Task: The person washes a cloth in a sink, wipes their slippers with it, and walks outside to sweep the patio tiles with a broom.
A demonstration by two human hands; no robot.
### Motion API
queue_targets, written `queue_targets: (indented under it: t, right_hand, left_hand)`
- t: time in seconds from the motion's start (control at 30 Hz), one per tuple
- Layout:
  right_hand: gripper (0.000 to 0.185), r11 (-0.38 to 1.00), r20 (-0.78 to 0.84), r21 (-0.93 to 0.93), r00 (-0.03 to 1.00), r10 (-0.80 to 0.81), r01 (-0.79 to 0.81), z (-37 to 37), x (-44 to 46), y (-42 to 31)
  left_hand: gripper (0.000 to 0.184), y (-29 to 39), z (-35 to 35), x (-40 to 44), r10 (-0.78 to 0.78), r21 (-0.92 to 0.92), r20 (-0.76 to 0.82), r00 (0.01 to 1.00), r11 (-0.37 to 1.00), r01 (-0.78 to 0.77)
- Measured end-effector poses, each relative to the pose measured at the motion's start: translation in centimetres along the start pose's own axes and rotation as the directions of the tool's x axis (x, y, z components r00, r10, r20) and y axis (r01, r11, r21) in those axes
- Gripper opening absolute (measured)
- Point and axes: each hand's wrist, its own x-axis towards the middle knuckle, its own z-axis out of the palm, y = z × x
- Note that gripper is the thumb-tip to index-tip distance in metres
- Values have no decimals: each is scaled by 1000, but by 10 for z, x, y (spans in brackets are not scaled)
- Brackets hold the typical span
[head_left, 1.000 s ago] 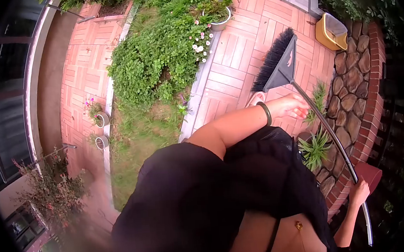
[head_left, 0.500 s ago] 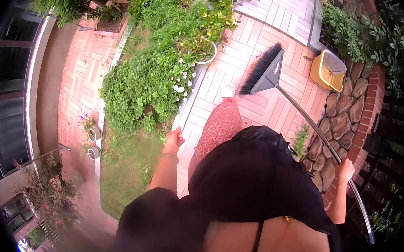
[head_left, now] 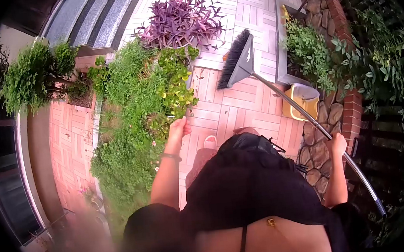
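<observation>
My right hand is wrapped round the metal handle of a broom. The broom reaches forward and to the left, its dark bristles and grey triangular head raised over or resting on the tiles; I cannot tell which. Behind my hand, the handle's end sticks out toward the lower right. My left hand hangs in front of me with its fingers curled in, and nothing shows in it. It is nearest to the green plants along the bed's edge. A band circles the left wrist.
Along the left runs a planted bed, with a purple-leaved plant at its far end. Grey steps rise at the upper left. On the right, a yellow bin stands beside a stone border and a grey-edged planter.
I have walked forward along the tiled path, and the purple plant, steps and yellow bin are closer. The broom travels with my right hand. My left hand has swung forward.
</observation>
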Motion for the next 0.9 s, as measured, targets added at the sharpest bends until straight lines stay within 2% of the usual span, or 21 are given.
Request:
queue_targets:
  t: [0.03,0.1,0.17,0.23,0.27,0.3,0.37,0.43,0.5,0.57,0.6,0.63,0.67,0.73,0.8,0.83,0.9]
  right_hand:
    - [36,999,-27,6,998,49,-49,0,22,-13]
    - [27,998,19,43,999,38,-39,1,63,-35]
    - [29,995,104,64,992,72,-79,17,114,-60]
    - [33,987,145,159,988,-52,28,53,166,-78]
    - [33,851,413,521,890,-191,-59,88,228,-94]
    - [34,612,585,744,703,-405,-266,119,245,-102]
    - [28,706,594,684,703,-391,-184,95,284,-141]
    - [29,721,608,668,693,-387,-183,92,325,-158]
    - [29,714,598,680,690,-408,-166,81,373,-182]
    - [31,673,585,714,691,-425,-191,62,432,-212]
    - [34,644,485,760,735,-474,-86,72,465,-234]
    - [35,661,466,749,738,-487,-37,68,498,-259]
    - [36,677,450,736,741,-498,9,60,532,-289]
    - [36,679,530,724,728,-436,-121,48,602,-348]
    - [41,702,519,706,744,-421,-96,11,682,-411]
    - [45,771,564,635,712,-419,-49,-19,732,-443]
    - [47,778,501,621,715,-487,95,-98,812,-489]
  left_hand:
    - [27,13,12,18,-4,6,-1,1000,1000,4]
    - [25,33,39,52,55,51,30,998,997,-56]
    - [24,40,55,82,19,76,11,1000,997,-20]
    - [24,38,66,104,-5,79,-65,998,997,10]
    - [24,46,87,126,-52,79,-174,983,995,67]
    - [24,32,80,120,-117,76,-275,954,987,143]
    - [23,27,82,127,-148,161,-394,907,961,227]
    - [23,60,111,125,-237,37,-454,859,958,284]
    - [21,77,121,133,-219,-57,-478,851,974,218]
    - [22,93,137,154,-230,-74,-509,830,972,224]
    - [22,102,145,167,-253,-96,-529,810,966,239]
    - [23,113,153,182,-275,-117,-547,790,960,253]
    - [23,121,160,203,-284,-145,-544,790,959,245]
    - [23,139,177,251,-272,-124,-531,803,962,244]
    - [23,161,191,307,-279,-107,-466,840,960,260]
    - [22,177,202,336,-241,-99,-423,874,970,220]
    - [20,219,227,401,-297,-101,-423,856,954,281]
